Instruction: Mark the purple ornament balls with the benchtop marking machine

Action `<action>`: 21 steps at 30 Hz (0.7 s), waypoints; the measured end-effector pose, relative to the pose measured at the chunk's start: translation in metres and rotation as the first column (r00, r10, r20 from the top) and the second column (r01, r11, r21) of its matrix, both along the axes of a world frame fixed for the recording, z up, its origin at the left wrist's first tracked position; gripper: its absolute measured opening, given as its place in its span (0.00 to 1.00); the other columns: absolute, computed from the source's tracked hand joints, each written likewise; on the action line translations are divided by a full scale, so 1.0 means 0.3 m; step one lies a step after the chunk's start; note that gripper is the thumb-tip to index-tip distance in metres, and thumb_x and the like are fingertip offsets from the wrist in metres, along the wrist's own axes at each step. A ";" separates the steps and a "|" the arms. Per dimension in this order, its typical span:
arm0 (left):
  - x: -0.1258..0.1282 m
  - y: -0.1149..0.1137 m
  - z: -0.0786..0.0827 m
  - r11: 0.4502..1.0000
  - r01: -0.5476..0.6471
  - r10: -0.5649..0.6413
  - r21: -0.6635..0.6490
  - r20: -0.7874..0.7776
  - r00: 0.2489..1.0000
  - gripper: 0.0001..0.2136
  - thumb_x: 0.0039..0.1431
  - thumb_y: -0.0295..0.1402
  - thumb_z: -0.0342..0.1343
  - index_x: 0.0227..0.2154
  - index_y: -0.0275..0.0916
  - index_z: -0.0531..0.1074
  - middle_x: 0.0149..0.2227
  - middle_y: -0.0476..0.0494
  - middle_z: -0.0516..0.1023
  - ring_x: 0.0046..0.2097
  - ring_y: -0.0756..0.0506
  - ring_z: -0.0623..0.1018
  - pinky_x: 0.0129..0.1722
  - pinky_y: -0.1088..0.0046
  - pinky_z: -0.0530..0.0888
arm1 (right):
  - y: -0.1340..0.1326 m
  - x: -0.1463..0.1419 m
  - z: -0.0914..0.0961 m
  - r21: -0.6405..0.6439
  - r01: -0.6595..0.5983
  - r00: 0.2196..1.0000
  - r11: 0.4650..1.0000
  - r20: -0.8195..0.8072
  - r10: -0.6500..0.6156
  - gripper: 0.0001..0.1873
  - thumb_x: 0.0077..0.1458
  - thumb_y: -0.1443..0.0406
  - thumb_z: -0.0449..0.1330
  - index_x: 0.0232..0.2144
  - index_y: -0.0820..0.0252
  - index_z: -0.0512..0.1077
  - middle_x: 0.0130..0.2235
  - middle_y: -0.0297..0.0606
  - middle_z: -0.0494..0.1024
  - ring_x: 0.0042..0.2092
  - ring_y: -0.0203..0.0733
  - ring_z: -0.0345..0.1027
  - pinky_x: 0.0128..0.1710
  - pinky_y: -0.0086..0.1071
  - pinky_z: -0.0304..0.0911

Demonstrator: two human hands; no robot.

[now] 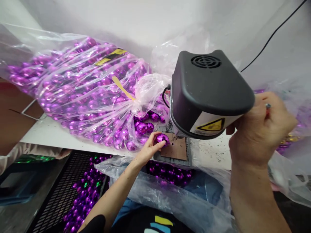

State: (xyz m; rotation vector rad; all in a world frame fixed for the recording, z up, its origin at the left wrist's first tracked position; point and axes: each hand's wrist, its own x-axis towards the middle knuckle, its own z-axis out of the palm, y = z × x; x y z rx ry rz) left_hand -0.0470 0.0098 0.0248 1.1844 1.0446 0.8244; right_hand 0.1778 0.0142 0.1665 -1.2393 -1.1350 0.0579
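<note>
My left hand [149,149] pinches a shiny purple faceted ball [162,138] and holds it at the edge of a brown board [177,149] under the head of a small bench drill [206,94]. My right hand [259,129] is raised beside the black drill housing, on its right side, with its fingers curled shut around a lever I can hardly see. A ring shows on one finger.
A big clear plastic bag [80,94] full of purple balls lies on the white bench [48,134] to the left. More purple balls sit in a plastic bag [170,176] in front of me and in a black crate [80,194] below.
</note>
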 end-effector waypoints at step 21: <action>0.191 -0.025 -0.081 0.773 0.108 0.323 0.625 -0.536 0.780 0.18 0.54 0.36 0.65 0.47 0.40 0.70 0.49 0.40 0.75 0.53 0.38 0.73 0.54 0.57 0.70 | -0.004 0.000 -0.002 -0.007 0.032 0.999 0.999 0.034 -0.032 0.25 0.56 0.45 0.55 0.27 0.63 0.69 0.18 0.26 0.60 0.20 0.27 0.55 0.22 0.25 0.52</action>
